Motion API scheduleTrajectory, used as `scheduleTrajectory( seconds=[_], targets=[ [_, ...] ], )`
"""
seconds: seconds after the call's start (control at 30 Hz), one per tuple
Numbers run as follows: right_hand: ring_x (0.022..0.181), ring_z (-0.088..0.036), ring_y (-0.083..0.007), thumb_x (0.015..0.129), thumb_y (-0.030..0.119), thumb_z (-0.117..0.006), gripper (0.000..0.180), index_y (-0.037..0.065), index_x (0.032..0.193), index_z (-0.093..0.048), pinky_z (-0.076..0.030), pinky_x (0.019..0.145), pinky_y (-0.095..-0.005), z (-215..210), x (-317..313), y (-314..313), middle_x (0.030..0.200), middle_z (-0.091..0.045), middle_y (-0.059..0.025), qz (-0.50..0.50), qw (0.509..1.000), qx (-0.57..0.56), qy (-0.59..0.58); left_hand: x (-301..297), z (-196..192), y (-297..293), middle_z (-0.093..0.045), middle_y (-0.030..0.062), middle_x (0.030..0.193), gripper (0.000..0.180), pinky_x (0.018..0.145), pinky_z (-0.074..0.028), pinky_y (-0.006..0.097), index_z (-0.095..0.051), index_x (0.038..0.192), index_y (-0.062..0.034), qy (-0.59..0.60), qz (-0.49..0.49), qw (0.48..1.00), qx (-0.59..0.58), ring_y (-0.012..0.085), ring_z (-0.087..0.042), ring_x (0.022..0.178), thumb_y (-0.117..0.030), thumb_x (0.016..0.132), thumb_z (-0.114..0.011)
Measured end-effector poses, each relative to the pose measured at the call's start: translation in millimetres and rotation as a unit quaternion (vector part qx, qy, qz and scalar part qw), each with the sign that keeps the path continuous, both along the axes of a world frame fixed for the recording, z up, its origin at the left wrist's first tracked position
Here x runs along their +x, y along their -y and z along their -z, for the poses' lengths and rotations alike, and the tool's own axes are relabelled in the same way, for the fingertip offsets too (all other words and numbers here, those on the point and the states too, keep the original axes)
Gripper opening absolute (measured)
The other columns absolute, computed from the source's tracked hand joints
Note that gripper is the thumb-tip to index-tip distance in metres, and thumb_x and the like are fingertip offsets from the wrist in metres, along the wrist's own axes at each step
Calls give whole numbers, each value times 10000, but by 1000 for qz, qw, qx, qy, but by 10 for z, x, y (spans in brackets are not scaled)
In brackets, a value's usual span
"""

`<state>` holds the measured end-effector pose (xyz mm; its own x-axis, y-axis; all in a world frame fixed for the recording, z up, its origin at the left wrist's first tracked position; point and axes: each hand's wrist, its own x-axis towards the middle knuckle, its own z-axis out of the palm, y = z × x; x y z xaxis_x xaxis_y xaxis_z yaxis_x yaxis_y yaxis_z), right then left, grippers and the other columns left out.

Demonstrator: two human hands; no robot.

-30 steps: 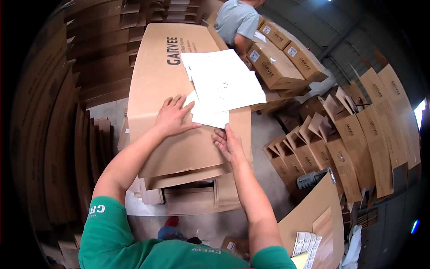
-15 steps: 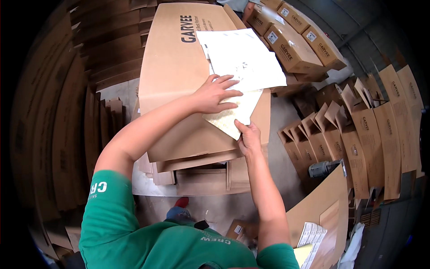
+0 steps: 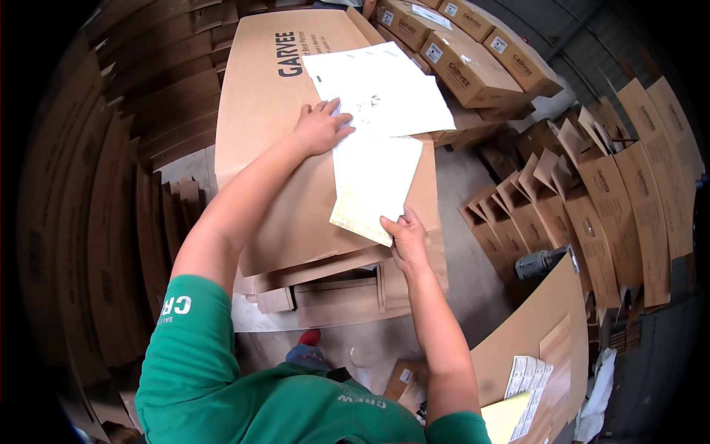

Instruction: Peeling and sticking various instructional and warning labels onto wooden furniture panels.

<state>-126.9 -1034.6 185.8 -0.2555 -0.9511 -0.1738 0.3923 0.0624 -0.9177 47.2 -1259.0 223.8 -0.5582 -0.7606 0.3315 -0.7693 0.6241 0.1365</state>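
A small sheet (image 3: 377, 185), white with a yellowish printed lower part, lies over a large flat cardboard carton (image 3: 259, 111). My right hand (image 3: 408, 238) pinches its lower right corner between thumb and fingers. At the far side, the small sheet's upper end meets a bigger white sheet (image 3: 384, 89) with dark marks; which one is on top there I cannot tell. My left hand (image 3: 323, 127) rests with fingers apart on the left edge of the bigger sheet, close to where the two meet.
Taped cartons (image 3: 473, 70) are stacked beyond, at the far right, near part of another person (image 3: 344, 4). Folded cardboard (image 3: 621, 200) stands along the right. At the lower right, a label sheet (image 3: 526, 381) and yellow paper (image 3: 506, 416) lie on cardboard, near a grey motor-like device (image 3: 538, 264).
My right hand has drawn the small sheet's corner toward me, and more of the sheet now shows, lying flatter. My left hand has shifted left and away from me, off the small sheet's middle.
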Motion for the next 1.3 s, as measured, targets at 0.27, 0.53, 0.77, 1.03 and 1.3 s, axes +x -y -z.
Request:
scheduleTrajectory(
  seconds=[0.27, 0.53, 0.77, 1.03, 1.3],
  targets=[
    [1079, -562, -209, 791, -80, -613, 581, -82, 1309, -350, -461, 923, -307, -17, -17, -100, 1180, -567, -182, 1, 1000, -3, -4, 25, 37, -14, -438, 158, 1347, 435, 1001, -246, 478, -585, 1212, -192, -45, -4, 999, 6, 295, -377, 1262, -467, 910, -436],
    [1042, -571, -222, 823, -8, -600, 469, -89, 1252, -429, -451, 908, -320, 203, -251, -403, 1156, -576, -162, 32, 998, 22, -43, 58, 8, 3, -470, 165, 1314, 426, 1000, -249, 481, -599, 1193, -189, -61, -10, 998, 7, 298, -395, 1246, -463, 906, -443],
    [937, -590, -165, 871, 55, -582, 343, -62, 1186, -517, -457, 856, -289, -623, -1307, -1279, 1087, -609, -121, 153, 968, -40, -196, -86, 73, -93, -575, 146, 1164, 316, 962, -310, 452, -628, 1091, -136, -160, 44, 984, -72, 290, -503, 1127, -340, 860, -562],
    [760, -646, -177, 792, 105, -619, 253, 38, 1035, -639, -494, 710, -302, -1487, -1087, -2270, 823, -665, -149, -86, 773, 171, -605, -954, 22, -1944, -342, 203, 1388, 734, 1024, -239, 551, -402, 1341, -160, -225, 474, 851, 16, 389, -293, 1297, -418, 719, -695],
    [757, -611, -194, 730, 66, -710, 397, 36, 1109, -599, -489, 699, -293, -1784, -594, -2774, 876, -658, -118, -110, 757, 145, -628, -1051, 195, -3336, -636, 185, 1021, 529, 804, -466, 353, -523, 1206, -14, -54, 572, 667, 474, 310, -608, 948, -239, 763, -706]
  ],
)
